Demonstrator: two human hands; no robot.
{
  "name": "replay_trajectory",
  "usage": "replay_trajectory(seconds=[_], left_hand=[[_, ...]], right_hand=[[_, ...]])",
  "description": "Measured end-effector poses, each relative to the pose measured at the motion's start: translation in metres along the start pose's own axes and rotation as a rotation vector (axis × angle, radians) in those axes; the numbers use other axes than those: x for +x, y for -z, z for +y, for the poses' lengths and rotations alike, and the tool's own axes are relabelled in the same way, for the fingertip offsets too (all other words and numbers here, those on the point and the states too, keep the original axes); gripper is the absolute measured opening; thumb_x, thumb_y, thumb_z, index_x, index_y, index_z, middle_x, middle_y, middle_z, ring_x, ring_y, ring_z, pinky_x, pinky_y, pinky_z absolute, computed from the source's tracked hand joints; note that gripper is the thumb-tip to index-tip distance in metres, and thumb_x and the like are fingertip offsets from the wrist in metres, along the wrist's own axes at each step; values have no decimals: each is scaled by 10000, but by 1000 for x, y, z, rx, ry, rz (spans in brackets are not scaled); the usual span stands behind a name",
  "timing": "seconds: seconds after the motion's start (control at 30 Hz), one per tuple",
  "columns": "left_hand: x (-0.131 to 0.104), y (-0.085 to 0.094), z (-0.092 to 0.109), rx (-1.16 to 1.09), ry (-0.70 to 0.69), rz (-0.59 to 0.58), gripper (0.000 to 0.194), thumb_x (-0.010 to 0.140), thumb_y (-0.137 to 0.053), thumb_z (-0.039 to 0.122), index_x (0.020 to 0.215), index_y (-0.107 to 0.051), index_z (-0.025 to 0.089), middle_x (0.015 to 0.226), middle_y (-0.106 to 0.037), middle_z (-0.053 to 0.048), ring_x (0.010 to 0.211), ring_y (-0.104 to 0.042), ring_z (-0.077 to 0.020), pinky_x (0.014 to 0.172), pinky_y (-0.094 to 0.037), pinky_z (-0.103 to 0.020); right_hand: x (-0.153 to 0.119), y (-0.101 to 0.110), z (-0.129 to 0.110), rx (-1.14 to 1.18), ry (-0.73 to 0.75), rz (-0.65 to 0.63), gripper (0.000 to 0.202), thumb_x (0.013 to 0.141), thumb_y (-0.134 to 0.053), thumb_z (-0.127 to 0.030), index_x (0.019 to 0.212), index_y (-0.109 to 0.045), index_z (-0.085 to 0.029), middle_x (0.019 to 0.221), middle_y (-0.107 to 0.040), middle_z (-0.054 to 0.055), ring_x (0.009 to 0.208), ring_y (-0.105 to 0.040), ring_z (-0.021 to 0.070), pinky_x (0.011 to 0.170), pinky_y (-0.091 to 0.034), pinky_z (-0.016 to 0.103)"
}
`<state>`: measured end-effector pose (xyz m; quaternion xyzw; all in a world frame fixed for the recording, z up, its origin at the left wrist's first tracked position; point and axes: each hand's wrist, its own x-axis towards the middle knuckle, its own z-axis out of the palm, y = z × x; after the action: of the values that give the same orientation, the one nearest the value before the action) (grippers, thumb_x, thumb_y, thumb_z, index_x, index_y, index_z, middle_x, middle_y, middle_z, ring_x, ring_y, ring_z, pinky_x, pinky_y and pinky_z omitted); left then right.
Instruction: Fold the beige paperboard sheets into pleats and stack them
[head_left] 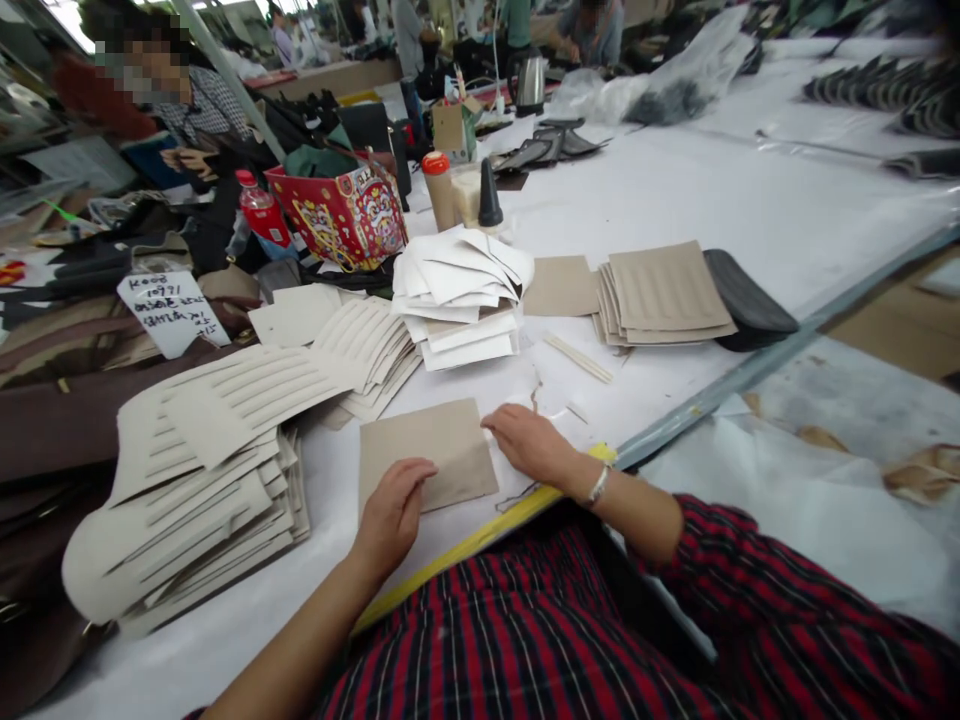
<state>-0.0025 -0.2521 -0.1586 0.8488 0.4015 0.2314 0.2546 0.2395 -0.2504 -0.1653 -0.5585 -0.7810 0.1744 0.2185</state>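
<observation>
A flat tan rectangular sheet (pixel 431 430) lies on the white tabletop in front of me. My left hand (pixel 391 512) is over its lower left part, fingers extended and loosely bent, with nothing visible in them. At the sheet's right edge is my right hand (pixel 531 442), its fingers stretched towards the left and its fingertips at or just above that edge. Whether they touch it I cannot tell. Just beyond stands a pile of white pieces (pixel 457 285). Thin pale strips (pixel 577 357) lie beyond my right hand.
Stacked cream panels (pixel 217 470) stand at left, ribbed tan panels (pixel 660 295) at right beside black pieces (pixel 750 300). Farther back are a red patterned bag (pixel 341 210), a bottle (pixel 261 208), a red-lidded container (pixel 439 190) and a black cone (pixel 489 195). Yellow tape (pixel 465 545) edges the table.
</observation>
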Motion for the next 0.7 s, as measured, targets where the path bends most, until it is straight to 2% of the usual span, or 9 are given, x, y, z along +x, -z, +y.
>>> replay_trajectory(seconds=[0.1, 0.2, 0.3, 0.47, 0.6, 0.7], left_hand=[[-32, -4, -11, 184, -101, -45, 374, 813, -349, 54, 1109, -521, 203, 1026, -547, -73, 966, -488, -194, 853, -418, -383], [-48, -17, -13, 365, -146, -147, 395, 803, -403, 78, 1166, -503, 198, 1034, -558, -82, 932, -477, -218, 808, -410, -389], [-51, -23, -12, 455, -141, -206, 394, 799, -449, 114, 1180, -499, 203, 1066, -559, -85, 943, -466, -237, 795, -394, -395], [-57, -17, -16, 432, -123, -217, 402, 808, -429, 103, 1196, -481, 196, 1103, -545, -84, 968, -462, -226, 835, -390, -385], [-63, -16, -23, 392, -118, -178, 407, 819, -420, 116, 1219, -451, 186, 1134, -528, -84, 1007, -452, -221, 885, -383, -387], [-68, -11, -30, 384, -111, -191, 408, 820, -428, 124, 1222, -445, 190, 1135, -532, -74, 1003, -458, -211, 882, -396, -377]], right_hand=[[-48, -23, -22, 20, 106, 4, 309, 819, -406, -93, 1083, -542, -176, 989, -557, 72, 922, -464, 169, 828, -366, 306], [-68, -43, -36, -51, 150, -13, 337, 805, -442, -102, 1119, -531, -183, 998, -554, 79, 916, -442, 195, 820, -354, 351], [-68, -50, -45, -135, 156, -16, 308, 803, -465, -131, 1097, -545, -169, 973, -556, 92, 912, -430, 215, 812, -345, 367], [-62, -54, -62, -239, 124, -33, 291, 801, -466, -132, 1079, -553, -150, 931, -562, 100, 889, -438, 223, 799, -356, 372], [-51, -70, -73, -197, 194, -15, 354, 805, -460, -127, 1155, -514, -149, 1040, -548, 104, 953, -434, 222, 843, -368, 365], [-46, -77, -74, -143, 206, -8, 358, 811, -442, -111, 1156, -521, -168, 1032, -556, 87, 939, -447, 203, 863, -379, 353]])
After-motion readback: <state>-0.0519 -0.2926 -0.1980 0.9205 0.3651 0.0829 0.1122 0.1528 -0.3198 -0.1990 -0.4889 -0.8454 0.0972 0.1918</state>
